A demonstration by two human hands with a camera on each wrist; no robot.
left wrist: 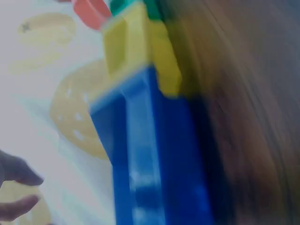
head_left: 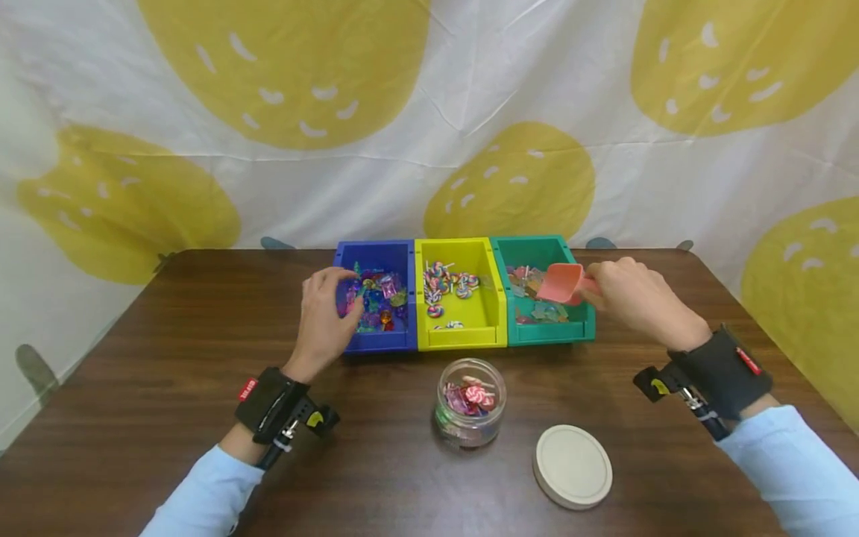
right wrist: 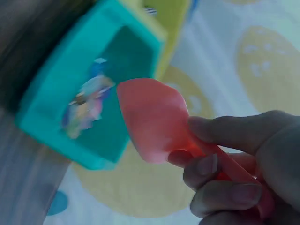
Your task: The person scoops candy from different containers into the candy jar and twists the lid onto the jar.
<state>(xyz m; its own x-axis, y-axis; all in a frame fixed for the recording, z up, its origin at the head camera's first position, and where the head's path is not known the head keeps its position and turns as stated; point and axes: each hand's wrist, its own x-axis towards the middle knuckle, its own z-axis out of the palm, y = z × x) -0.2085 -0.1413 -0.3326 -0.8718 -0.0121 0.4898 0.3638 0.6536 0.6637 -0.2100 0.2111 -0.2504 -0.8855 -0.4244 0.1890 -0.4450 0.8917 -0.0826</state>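
Observation:
My right hand point(head_left: 640, 298) grips the handle of a coral-pink scoop point(head_left: 561, 284), its fingers and thumb wrapped round it in the right wrist view. The scoop hangs over the green bin point(head_left: 588, 328), which contains wrapped pieces in mixed pastel colours point(right wrist: 89, 101). At the left edge of the blue bin point(head_left: 379, 341) is my left hand point(head_left: 325, 317); its thumb and fingertips stand apart, with nothing seen between them. Inside that bin lie shiny purple, blue and green pieces point(head_left: 382, 294). Several swirled lollipop shapes point(head_left: 438, 282) sit in the yellow bin point(head_left: 467, 339) between the two.
A glass jar point(head_left: 470, 432) partly filled with pink and purple sweet-like pieces stands uncovered in front of the bins. Its likely lid, a round cream one point(head_left: 573, 466), lies to the right on the brown wooden table point(head_left: 376, 477). A patterned cloth point(head_left: 376, 186) hangs behind.

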